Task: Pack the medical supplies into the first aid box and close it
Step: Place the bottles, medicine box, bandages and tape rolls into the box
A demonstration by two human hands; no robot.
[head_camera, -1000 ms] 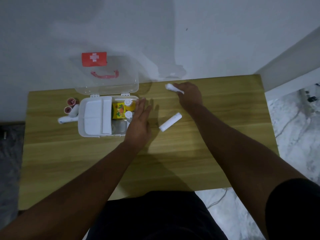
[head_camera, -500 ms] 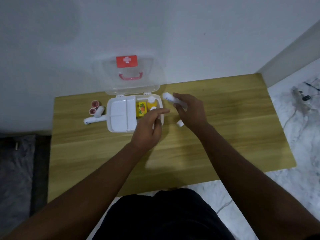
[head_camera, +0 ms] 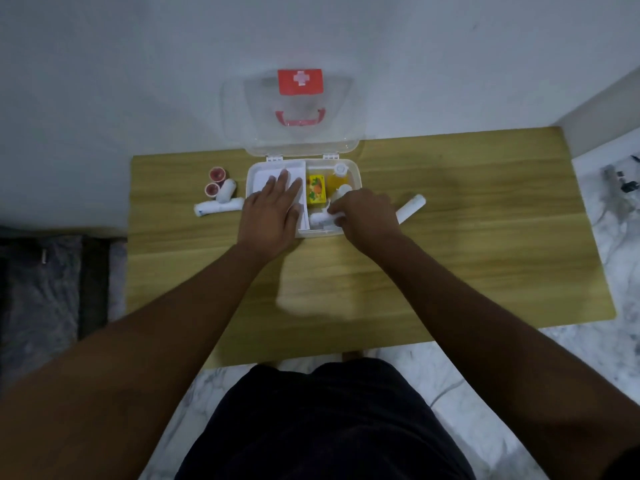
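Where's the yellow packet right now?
Head view: the yellow packet lies inside the open first aid box, between the white tray and the orange bottle.

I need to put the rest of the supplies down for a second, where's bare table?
The near half of the table, between the box and the front edge, is bare under the arms. So is the far right, past the white roll. Left of the box it is crowded with rolls, and both hands sit over the box: left hand, right hand.
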